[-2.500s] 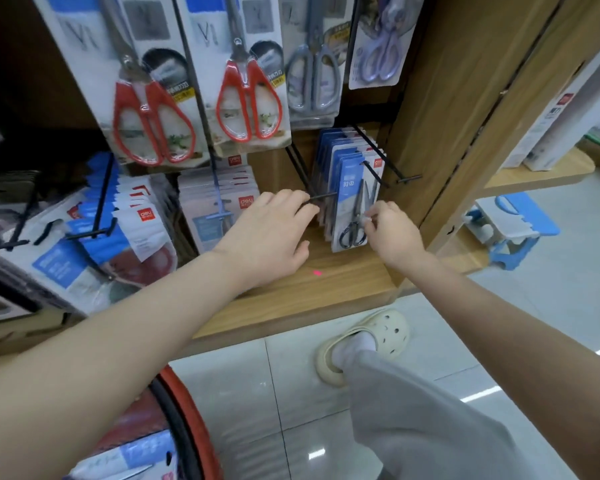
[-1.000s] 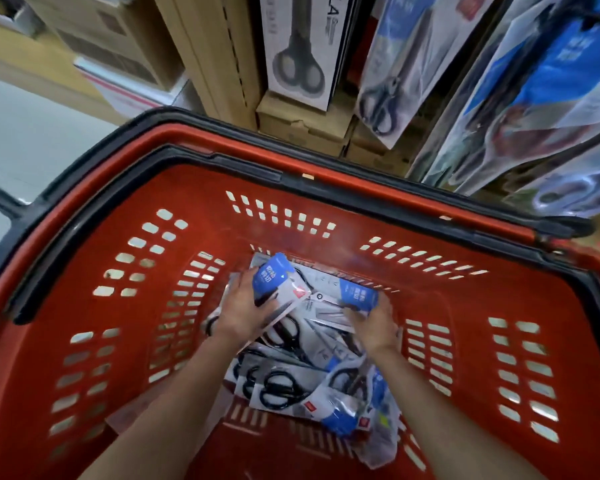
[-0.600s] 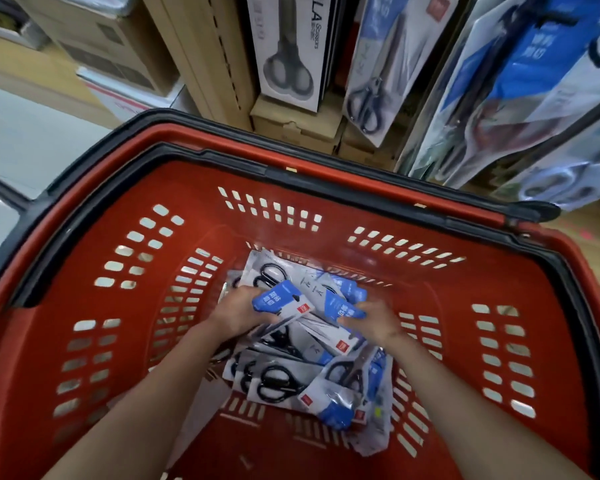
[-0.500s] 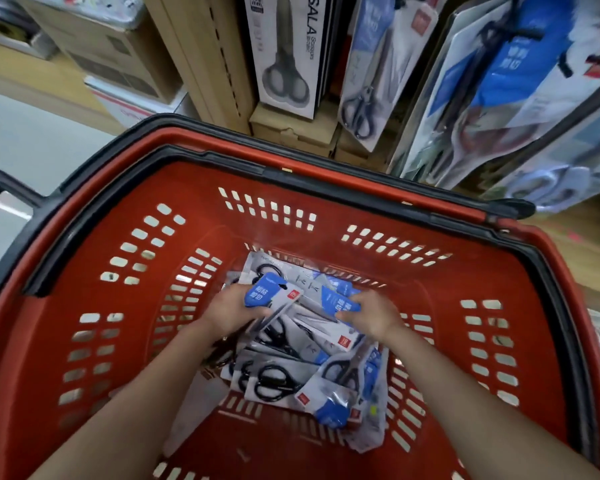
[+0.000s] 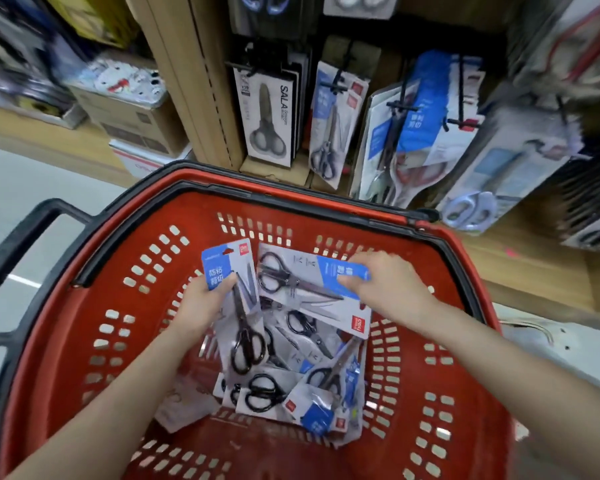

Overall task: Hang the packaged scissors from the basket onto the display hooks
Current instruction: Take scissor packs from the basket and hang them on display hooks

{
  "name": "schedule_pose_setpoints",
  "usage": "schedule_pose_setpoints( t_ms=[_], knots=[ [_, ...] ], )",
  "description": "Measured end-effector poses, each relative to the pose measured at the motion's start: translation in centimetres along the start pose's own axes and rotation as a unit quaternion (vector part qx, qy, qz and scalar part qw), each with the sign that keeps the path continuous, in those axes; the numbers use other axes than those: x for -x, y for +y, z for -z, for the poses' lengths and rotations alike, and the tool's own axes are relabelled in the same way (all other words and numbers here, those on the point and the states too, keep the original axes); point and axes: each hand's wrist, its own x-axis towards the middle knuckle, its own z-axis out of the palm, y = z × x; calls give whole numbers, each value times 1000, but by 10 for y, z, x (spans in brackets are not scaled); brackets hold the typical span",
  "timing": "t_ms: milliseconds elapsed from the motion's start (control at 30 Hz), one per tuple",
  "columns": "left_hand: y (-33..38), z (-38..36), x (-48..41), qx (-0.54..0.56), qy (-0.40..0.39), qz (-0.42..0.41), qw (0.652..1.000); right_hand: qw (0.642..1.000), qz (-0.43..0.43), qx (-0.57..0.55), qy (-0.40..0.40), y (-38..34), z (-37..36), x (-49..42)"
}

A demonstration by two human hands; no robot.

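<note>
A: Item one?
B: Red basket [image 5: 84,341], with a black rim and slotted walls. It stands near us, just in front of the shelving.
A: Contents?
B: Pile of packaged scissors [image 5: 284,382] on the basket floor. Black handles, grey cards, blue headers, all overlapping at odd angles.
A: Left hand?
B: Left hand [image 5: 201,306], inside the basket, left of centre. It grasps the upright pack [image 5: 245,327] by its blue header, thumb across the front and fingers hidden behind the card. The scissor handles point down toward the pile.
A: Right hand?
B: Right hand [image 5: 385,289], right of centre. It grasps the sideways pack [image 5: 302,289] by its blue end, fingers curled over the far edge. The card lies crosswise with the handles to the left. It is raised above the pile, just beside the upright pack.
A: Beyond the basket?
B: Display hooks [image 5: 399,106] on the far side, loaded with hanging scissor packs [image 5: 426,112]. A black SALA box [image 5: 265,123] hangs to their left. Cardboard boxes [image 5: 129,119] sit far left on a low shelf.
</note>
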Motion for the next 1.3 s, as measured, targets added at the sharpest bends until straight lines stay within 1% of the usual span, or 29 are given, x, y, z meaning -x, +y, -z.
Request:
schedule_pose_setpoints(
  t_ms=[33, 133, 200, 267, 367, 467, 533, 567, 600, 667, 700, 767, 800, 867, 933, 1000, 1033, 1067, 1100, 1200, 1233, 1300],
  knots=[
    [3, 0, 3, 4, 10, 0, 1000, 1000, -1, -23, 5, 4, 11, 6],
    [11, -5, 15, 14, 44, 9, 999, 990, -1, -139, 2, 21, 28, 21],
    [17, -11, 24, 59, 41, 20, 997, 979, -12, -201, -5, 29, 30, 31],
    [29, -18, 35, 132, 21, 37, 990, 968, -28, -250, -14, 37, 29, 41],
    [49, -27, 51, 207, -8, 45, 977, 964, -43, -258, -38, 45, 26, 54],
    [63, -32, 64, 228, -34, 39, 972, 972, -42, -225, -46, 49, 26, 64],
    [70, -30, 71, 243, -43, 33, 969, 974, -48, -221, -13, 49, 25, 70],
    [74, -29, 74, 252, -40, 28, 966, 965, -63, -253, 13, 49, 25, 72],
    [77, -28, 76, 265, -32, 23, 963, 944, -87, -318, 34, 49, 26, 74],
    [86, -27, 81, 301, -19, 11, 953, 875, -126, -466, 42, 49, 26, 79],
    [92, -28, 84, 317, -17, 7, 948, 843, -132, -520, 31, 47, 26, 83],
    [102, -32, 90, 338, -14, 10, 941, 795, -119, -594, -3, 40, 25, 90],
    [106, -34, 92, 348, -11, 13, 938, 773, -108, -625, -5, 36, 25, 93],
    [112, -36, 95, 349, -6, 8, 937, 721, -102, -684, 40, 30, 26, 93],
    [114, -38, 96, 318, -2, -7, 948, 667, -105, -728, 121, 27, 34, 92],
    [115, -42, 100, 278, -1, -24, 960, 633, -83, -746, 188, 27, 47, 94],
    [117, -44, 101, 258, 1, -35, 965, 624, -70, -747, 217, 27, 57, 95],
    [120, -47, 101, 243, 4, -46, 969, 620, -60, -743, 245, 27, 67, 98],
    [125, -50, 102, 230, 5, -61, 971, 628, -55, -726, 276, 28, 78, 100],
    [148, -60, 102, 164, 14, -131, 978, 675, -50, -637, 368, 37, 112, 108],
    [158, -65, 101, 133, 12, -161, 978, 685, -44, -610, 396, 43, 123, 110],
    [180, -80, 103, 95, 4, -210, 973, 688, -17, -573, 445, 55, 145, 118]
  ],
)
